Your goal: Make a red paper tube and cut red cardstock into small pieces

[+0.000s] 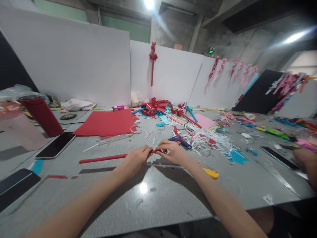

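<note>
A thin red rod (104, 158) is held a little above the grey table, its long end pointing left. My left hand (137, 160) is closed around it near its right end. Close beside it, my right hand (173, 152) pinches the tip with thumb and fingers. A short white piece sticks up between the two hands; what it is I cannot make out. Just behind my right hand lies a dark blue glue gun (182, 141). A yellow-handled tool (211, 173) rests below my right forearm.
Red sheets (109, 122), white paper strips (203, 138) and red decorations (158, 107) lie farther back. Phones (55, 145), a red flask (41, 115) and a pink bottle (22, 129) stand or lie left. Another person's hand (305, 162) is at right. White panels (168, 72) border the table's back.
</note>
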Action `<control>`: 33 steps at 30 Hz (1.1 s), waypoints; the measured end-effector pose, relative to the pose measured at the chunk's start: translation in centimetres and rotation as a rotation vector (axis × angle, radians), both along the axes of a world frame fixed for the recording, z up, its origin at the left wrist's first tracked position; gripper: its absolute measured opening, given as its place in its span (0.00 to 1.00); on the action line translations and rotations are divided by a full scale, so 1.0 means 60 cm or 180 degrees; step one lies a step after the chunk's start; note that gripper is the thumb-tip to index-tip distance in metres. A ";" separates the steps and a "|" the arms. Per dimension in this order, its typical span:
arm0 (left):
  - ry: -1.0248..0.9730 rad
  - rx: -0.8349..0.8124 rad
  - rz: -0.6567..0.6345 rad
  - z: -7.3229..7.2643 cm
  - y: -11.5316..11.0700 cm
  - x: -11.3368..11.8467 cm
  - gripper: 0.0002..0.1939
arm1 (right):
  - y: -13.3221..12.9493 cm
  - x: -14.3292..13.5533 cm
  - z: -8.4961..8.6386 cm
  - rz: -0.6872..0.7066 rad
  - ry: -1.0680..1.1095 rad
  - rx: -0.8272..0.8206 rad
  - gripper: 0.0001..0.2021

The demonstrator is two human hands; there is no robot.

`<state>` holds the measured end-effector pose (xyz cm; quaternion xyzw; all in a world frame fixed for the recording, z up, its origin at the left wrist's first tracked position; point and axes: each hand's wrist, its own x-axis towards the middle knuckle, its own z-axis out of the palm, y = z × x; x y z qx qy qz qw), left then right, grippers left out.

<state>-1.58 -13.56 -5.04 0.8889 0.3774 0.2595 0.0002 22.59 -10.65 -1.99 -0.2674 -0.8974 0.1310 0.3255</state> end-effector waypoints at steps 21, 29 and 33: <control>0.0241 -0.0183 0.0026 0.001 0.000 -0.002 0.12 | 0.012 0.004 -0.020 0.0116 0.0052 0.0023 0.10; 0.0352 -0.0229 -0.0035 0.004 -0.005 0.000 0.12 | 0.007 -0.001 -0.018 0.0122 -0.0015 -0.0007 0.10; 0.0283 -0.0245 -0.0064 0.008 -0.004 0.000 0.11 | -0.001 -0.002 -0.011 0.0073 -0.0067 0.0014 0.09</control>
